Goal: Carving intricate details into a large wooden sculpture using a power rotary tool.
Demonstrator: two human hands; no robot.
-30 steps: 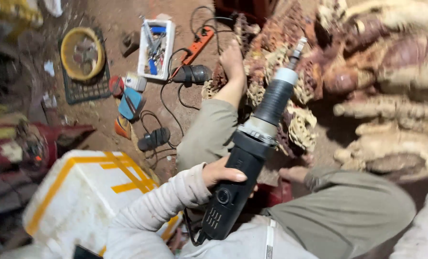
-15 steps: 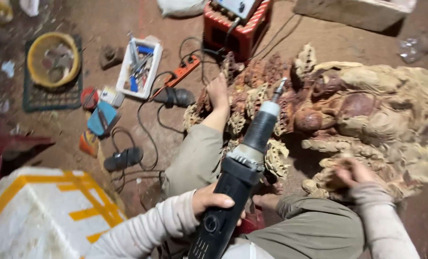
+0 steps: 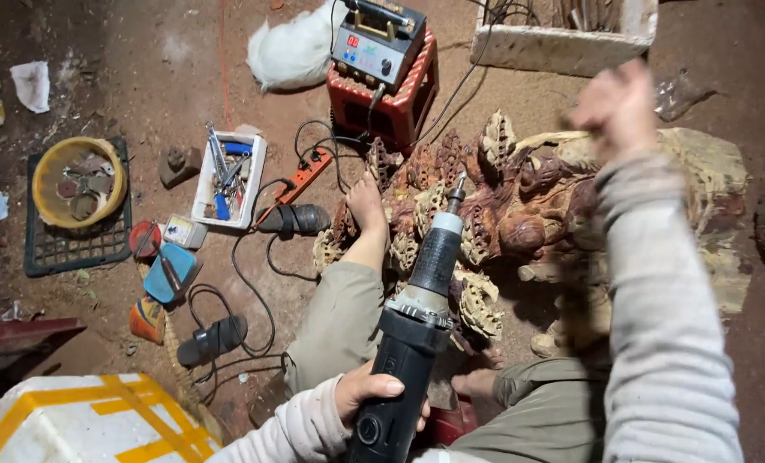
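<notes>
**Grinder held over carving on dirt floor**

Dirt floor (image 3: 168, 77), tools scattered. Left hand (image 3: 369, 393) in a clenched grip round the black rotary grinder (image 3: 417, 326), its bit tip just at the carved wooden sculpture (image 3: 519, 214). Right hand (image 3: 618, 107) raised, blurred; its grip cannot be told. Bare foot (image 3: 367, 210) rests against the carving.

**Rough wood, matt plastic, bare earth**

The carving (image 3: 519, 214) is raw wood, reddish-brown to pale, its surface deeply cut and rough. The rotary grinder (image 3: 412, 343) has a matt black plastic body, a textured grip and a dull metal collar (its tip looks like bare steel). The sleeves are soft grey knit cloth. The floor (image 3: 168, 77) is dusty packed earth. The tool tray (image 3: 228, 180) is white plastic.
</notes>
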